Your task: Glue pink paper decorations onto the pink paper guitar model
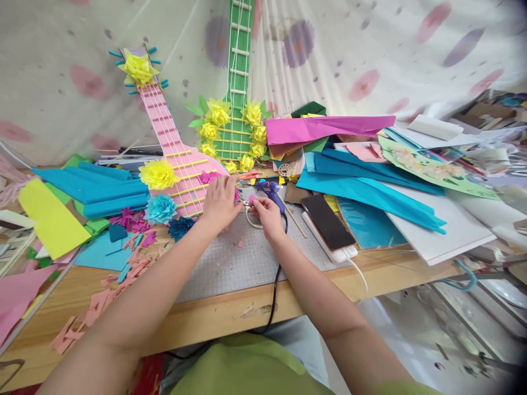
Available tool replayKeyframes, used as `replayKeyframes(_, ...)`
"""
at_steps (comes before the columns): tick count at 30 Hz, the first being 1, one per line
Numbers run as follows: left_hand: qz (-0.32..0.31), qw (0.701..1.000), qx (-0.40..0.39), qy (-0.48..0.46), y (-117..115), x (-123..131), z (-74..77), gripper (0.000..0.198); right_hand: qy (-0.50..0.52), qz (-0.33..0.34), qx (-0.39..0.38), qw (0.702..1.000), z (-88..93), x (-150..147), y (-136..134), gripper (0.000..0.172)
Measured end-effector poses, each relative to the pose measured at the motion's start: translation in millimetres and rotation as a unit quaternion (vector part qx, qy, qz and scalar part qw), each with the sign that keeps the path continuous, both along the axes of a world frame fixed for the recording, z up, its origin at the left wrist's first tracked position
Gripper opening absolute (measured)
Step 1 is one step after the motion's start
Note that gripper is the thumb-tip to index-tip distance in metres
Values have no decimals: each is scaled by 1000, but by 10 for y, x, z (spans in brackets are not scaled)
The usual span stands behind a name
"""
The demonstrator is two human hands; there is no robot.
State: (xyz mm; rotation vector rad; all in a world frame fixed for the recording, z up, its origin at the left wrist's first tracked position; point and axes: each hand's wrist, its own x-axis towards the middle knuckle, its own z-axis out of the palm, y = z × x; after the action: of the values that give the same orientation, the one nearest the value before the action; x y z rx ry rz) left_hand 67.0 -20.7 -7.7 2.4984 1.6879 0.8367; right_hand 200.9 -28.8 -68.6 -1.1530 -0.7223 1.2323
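Cluttered wooden table (197, 323). Pink guitar (185, 174) sits far side, left; my left hand (221, 203) at its right edge, can't tell grip. My right hand (268, 217) pinches a pink bit (251, 199) beside the blue glue gun (270, 190).

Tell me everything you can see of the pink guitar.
The pink guitar looks like paper or card, with blue pegs, thin strings, pink frets and yellow strips across its body. A yellow flower sits on its head, another at the body's left edge; light blue and dark blue flowers sit below. The neck tilts leftward. The left hand overlaps the body's right side in view; contact is unclear.
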Motion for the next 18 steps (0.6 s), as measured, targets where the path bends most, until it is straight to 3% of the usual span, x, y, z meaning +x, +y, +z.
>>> replayKeyframes(3, -43, 992, 28, 114, 164, -114, 36, 64, -18, 11, -25, 999, 3, -22, 2, 16)
replayKeyframes(6, -79, 985, 28, 149, 256, -157, 10, 61, -37, 23, -35, 998, 20, -19, -7, 10)
replayKeyframes(12, -142, 981, -6, 136, 355, -231, 19, 58, -65, 56, -54, 995, 66, -34, 4, 8)
replayKeyframes(18, -134, 985, -40, 96, 492, -320, 32, 54, -56, 97, -99, 989, 157, -156, 61, 21)
